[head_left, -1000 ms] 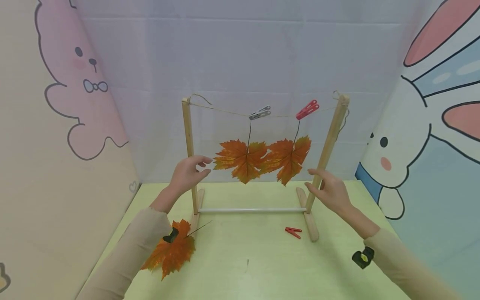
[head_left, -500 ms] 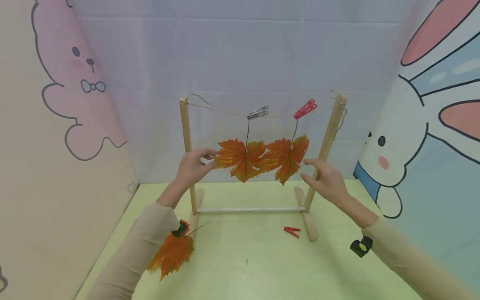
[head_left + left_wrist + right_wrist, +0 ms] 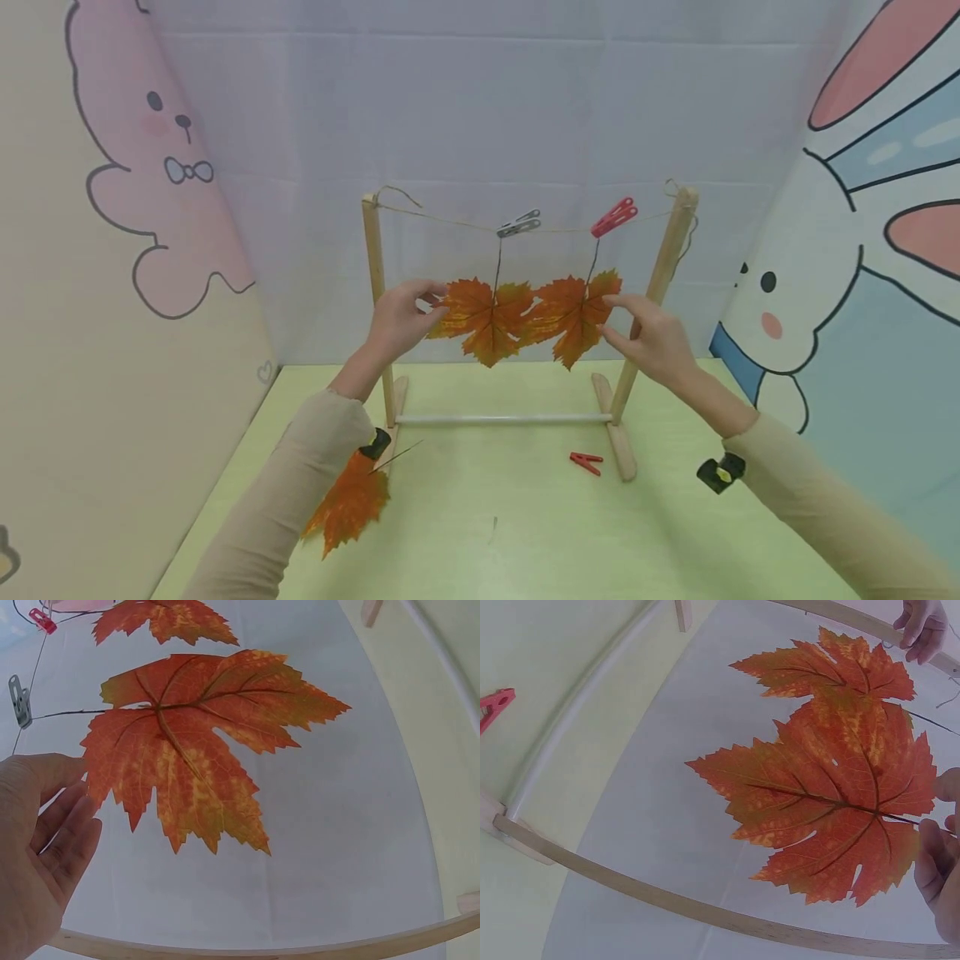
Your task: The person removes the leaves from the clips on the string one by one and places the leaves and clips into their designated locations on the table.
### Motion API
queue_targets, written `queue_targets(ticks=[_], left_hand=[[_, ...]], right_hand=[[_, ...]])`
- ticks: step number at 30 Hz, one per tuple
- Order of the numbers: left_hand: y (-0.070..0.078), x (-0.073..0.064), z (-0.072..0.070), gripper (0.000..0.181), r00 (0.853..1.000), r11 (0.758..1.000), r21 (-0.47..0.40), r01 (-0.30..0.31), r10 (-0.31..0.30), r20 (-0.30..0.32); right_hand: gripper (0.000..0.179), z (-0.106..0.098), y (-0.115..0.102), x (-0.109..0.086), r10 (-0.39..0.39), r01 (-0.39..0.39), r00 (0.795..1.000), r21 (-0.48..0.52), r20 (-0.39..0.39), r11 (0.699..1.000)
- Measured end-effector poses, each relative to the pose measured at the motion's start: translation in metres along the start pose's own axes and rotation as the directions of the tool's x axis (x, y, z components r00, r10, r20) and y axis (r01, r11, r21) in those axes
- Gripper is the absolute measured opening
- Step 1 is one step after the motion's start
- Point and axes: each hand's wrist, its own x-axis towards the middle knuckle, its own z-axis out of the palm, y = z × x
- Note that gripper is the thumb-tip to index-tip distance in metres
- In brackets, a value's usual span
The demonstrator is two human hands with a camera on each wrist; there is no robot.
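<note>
Two orange maple leaves hang side by side from a string, the left leaf [image 3: 487, 317] under a grey clothespin [image 3: 519, 223] and the right leaf [image 3: 573, 312] under a red clothespin [image 3: 615, 217]. My left hand [image 3: 408, 317] is at the left leaf's outer edge, thumb and fingers parted; in the left wrist view its fingertips [image 3: 86, 817] reach that edge. My right hand [image 3: 652, 337] is at the right leaf's outer edge, thumb and index finger apart. In the right wrist view, its fingertips [image 3: 930, 851] overlap the leaf beside the stem.
The string runs between two wooden posts [image 3: 667, 242] joined low by a white rod [image 3: 502, 419]. A third maple leaf [image 3: 352, 504] lies at the table's left, partly under my left sleeve. Another red clothespin [image 3: 587, 462] lies near the right foot [image 3: 622, 454].
Both hands have risen and moved inward, from beside the posts to the outer edges of the hanging leaves. The leaves and clothespins stay in place.
</note>
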Motion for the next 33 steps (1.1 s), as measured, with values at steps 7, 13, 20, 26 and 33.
queue_targets(ticks=[7, 13, 20, 26, 33], left_hand=[[0.007, 0.008, 0.001, 0.024, 1.0, 1.0, 0.021, -0.01, 0.01, 0.001], [0.017, 0.015, 0.002, 0.026, 0.999, 0.998, 0.043, -0.039, 0.038, 0.029], [0.025, 0.024, 0.007, 0.027, 0.999, 0.997, 0.067, -0.024, 0.022, 0.038], [0.029, 0.031, 0.014, 0.029, 1.0, 0.999, 0.043, -0.007, 0.005, 0.029], [0.034, 0.039, 0.021, 0.028, 1.0, 0.996, -0.084, 0.028, -0.028, 0.001]], right_hand=[[0.039, -0.007, -0.006, 0.013, -0.026, 0.027, 1.0, 0.017, -0.017, 1.0], [0.04, -0.007, -0.008, 0.02, -0.04, 0.041, 0.999, 0.026, -0.022, 0.999], [0.04, -0.007, -0.012, 0.03, -0.059, 0.06, 0.998, 0.04, -0.026, 0.997], [0.043, -0.007, -0.012, 0.034, -0.072, 0.073, 0.997, 0.052, -0.02, 0.996], [0.04, -0.006, -0.014, 0.037, -0.058, 0.059, 0.998, 0.038, -0.022, 0.998]])
